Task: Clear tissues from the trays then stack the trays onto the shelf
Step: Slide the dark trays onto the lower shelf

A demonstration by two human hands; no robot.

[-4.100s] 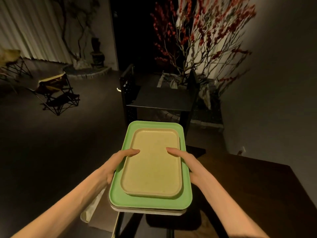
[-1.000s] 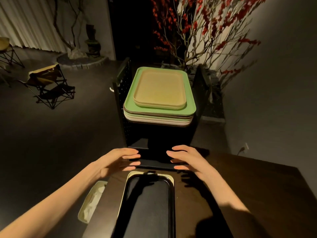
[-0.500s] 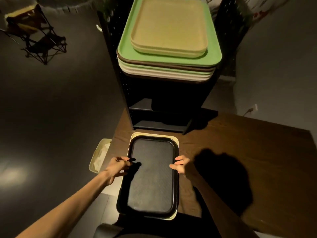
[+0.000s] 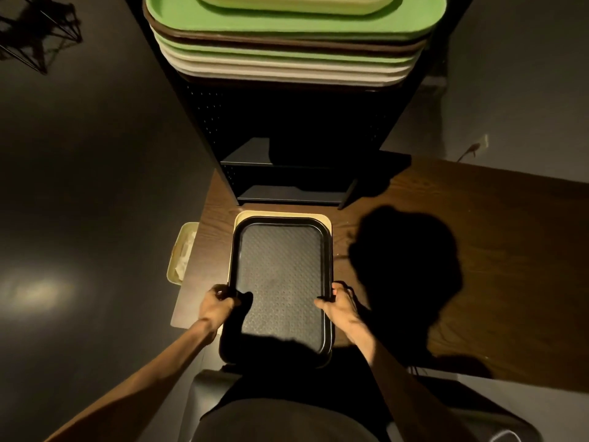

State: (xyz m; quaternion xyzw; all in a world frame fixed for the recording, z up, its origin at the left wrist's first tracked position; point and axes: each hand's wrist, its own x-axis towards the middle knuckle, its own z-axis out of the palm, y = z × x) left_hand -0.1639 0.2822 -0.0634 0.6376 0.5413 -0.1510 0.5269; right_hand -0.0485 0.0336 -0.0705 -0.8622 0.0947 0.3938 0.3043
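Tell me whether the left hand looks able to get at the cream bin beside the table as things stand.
Probably not right away: the left hand grips the black tray. The cream bin sits nearby, nothing between.

Both hands (image 4: 218, 306) (image 4: 339, 303) curled, arms extended forward.
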